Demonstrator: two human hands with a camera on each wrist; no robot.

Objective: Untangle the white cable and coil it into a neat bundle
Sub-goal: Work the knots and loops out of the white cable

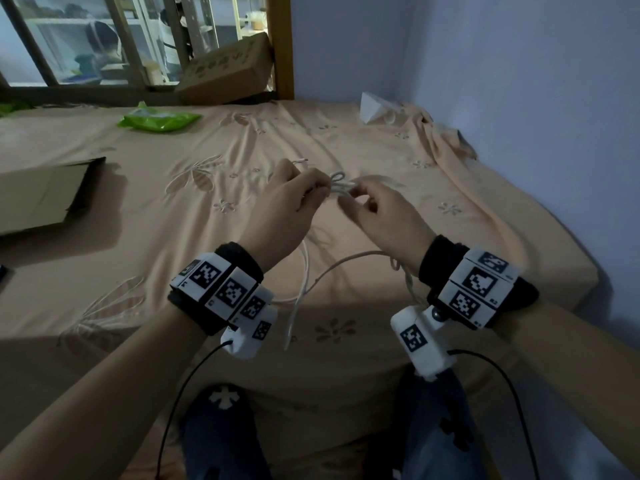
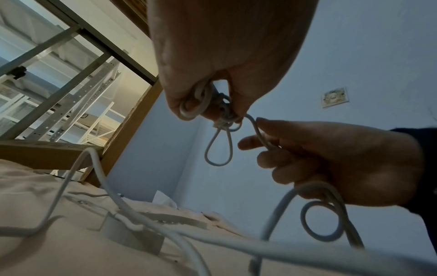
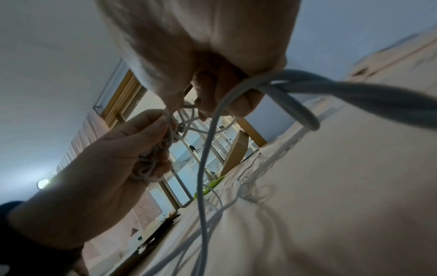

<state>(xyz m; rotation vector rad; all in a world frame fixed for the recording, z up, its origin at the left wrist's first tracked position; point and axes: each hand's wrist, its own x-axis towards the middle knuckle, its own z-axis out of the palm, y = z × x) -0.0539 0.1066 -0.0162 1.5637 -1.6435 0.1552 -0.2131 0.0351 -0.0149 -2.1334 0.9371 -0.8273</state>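
Black wristbands point(image 1: 239, 258) (checkered white marker blocks point(image 1: 221, 287))

Head view downward; wrist views close, upward

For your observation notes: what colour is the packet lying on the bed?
Bright green packet; clearest in the head view.

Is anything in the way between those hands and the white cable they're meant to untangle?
Nothing visible is. Both hands are already on the white cable: the left hand grips the knotted clump, and the right hand pinches a strand running out of it. The rest trails down loose onto the bedsheet.
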